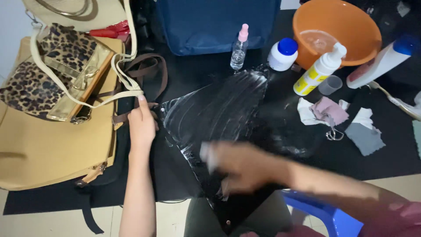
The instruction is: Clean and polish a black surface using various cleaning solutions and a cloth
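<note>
Beyond the fingers: an orange basin, a small spray bottle, a white jar with a blue lid and a foam pump bottle; left, a leopard-print bag.

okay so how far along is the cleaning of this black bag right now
Done so far: white foam streaks cover much of the upper black bag. In hand: the right hand, motion-blurred, rubs the lower part while the left hand pins the bag's left edge. Left, apparently: the bottom corner looks unfoamed, and nothing is wiped off; the cloths lie unused beside the foam bottle.
</note>
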